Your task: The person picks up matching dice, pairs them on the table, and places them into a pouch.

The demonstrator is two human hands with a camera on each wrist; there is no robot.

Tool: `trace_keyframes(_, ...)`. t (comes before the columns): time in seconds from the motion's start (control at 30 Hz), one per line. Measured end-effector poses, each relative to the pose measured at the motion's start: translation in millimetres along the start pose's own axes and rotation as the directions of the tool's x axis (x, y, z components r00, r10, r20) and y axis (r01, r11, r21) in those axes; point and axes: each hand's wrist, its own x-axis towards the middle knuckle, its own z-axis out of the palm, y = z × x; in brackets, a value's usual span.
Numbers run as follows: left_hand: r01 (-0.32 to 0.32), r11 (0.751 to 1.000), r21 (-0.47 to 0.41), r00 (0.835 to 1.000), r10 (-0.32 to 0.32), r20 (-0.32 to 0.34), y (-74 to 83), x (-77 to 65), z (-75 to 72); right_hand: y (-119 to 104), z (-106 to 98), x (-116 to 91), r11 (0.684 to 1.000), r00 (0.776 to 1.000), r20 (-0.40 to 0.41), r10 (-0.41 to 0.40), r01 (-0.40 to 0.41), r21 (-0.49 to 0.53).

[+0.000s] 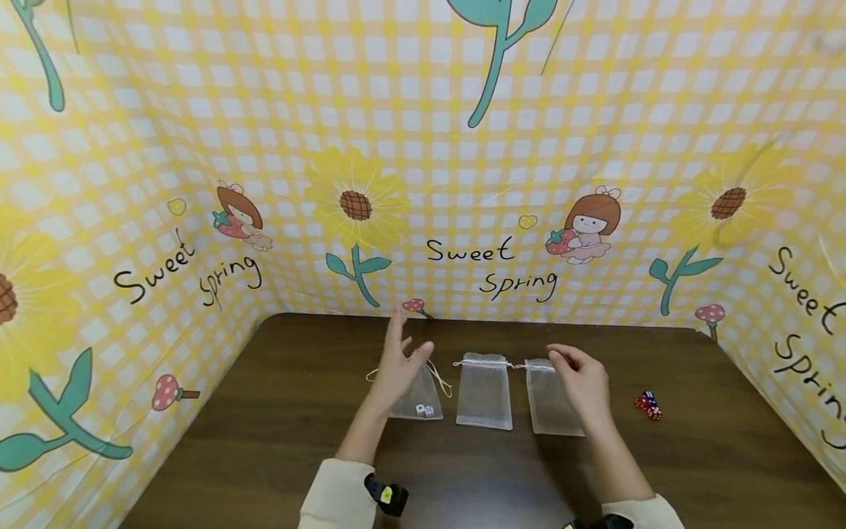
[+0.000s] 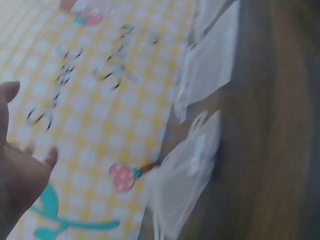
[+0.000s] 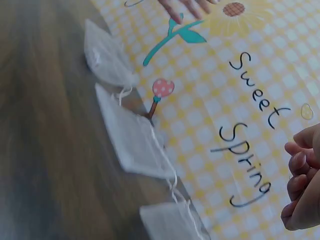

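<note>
My left hand (image 1: 396,371) is raised with its fingers spread, overlapping the left drawstring bag (image 1: 403,404) in the head view. Two white dice (image 1: 424,411) show through that bag's sheer fabric, and its cords trail loosely at the top. My right hand (image 1: 584,382) is over the right sheer bag (image 1: 551,411), covering part of it, with its fingers loosely curled and nothing visible in them. Between the hands lies a flat middle bag (image 1: 485,397) with its cord across the top. In the right wrist view, the right hand (image 3: 305,180) appears above the row of bags.
A small cluster of red and blue dice (image 1: 649,405) sits on the dark wooden table (image 1: 264,441), right of the bags. Yellow checked cloth (image 1: 423,184) walls off the back and both sides. Black wrist cameras (image 1: 386,496) are strapped near the sleeves.
</note>
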Motion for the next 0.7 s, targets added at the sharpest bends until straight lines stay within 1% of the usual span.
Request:
trace_keyframes(0.1, -0.039, 0.997, 0.066, 0.998, 0.036, 0.043, -2.0, -4.6, 22.5, 6.8, -10.5, -6.7, 1.0, 1.0, -0.011, 0.001, -0.002, -0.015)
trace_keyframes(0.17, -0.039, 0.994, 0.105, 0.996, 0.031, 0.083, -4.9, -7.9, 38.0, 11.8, -16.1, -10.5, 1.0, 1.0, -0.018, 0.007, -0.007, -0.027)
trace_keyframes(0.23, -0.033, 0.992, 0.122, 0.99, 0.016, 0.141, -7.5, -11.3, 52.0, 16.7, -21.2, -13.7, 0.999, 1.0, -0.022, 0.015, -0.016, -0.04)
trace_keyframes(0.33, -0.026, 0.988, 0.15, 0.974, -0.008, 0.227, -12.3, -15.3, 68.5, 23.1, -27.8, -18.5, 0.998, 0.999, -0.027, 0.034, -0.036, -0.06)
trace_keyframes(0.43, -0.023, 0.983, 0.18, 0.953, -0.033, 0.301, -16.0, -17.2, 79.6, 29.6, -34.3, -22.6, 0.995, 0.998, -0.033, 0.05, -0.053, -0.08)
trace_keyframes(0.5, -0.01, 0.976, 0.218, 0.936, -0.068, 0.346, -17.9, -17.6, 84.6, 34.2, -39.2, -23.7, 0.993, 0.998, -0.046, 0.051, -0.055, -0.1)
trace_keyframes(0.57, 0.005, 0.963, 0.269, 0.91, -0.116, 0.398, -18.9, -17.5, 88.3, 38.9, -45.3, -24.0, 0.99, 0.997, -0.06, 0.055, -0.062, -0.123)
trace_keyframes(0.63, -0.001, 0.944, 0.33, 0.877, -0.158, 0.454, -20.7, -17.2, 91.3, 43.4, -52.7, -22.8, 0.987, 0.995, -0.077, 0.063, -0.073, -0.143)
trace_keyframes(0.7, -0.006, 0.916, 0.4, 0.836, -0.215, 0.505, -22.8, -18.1, 94.1, 48.6, -61.0, -20.5, 0.983, 0.993, -0.094, 0.075, -0.089, -0.161)
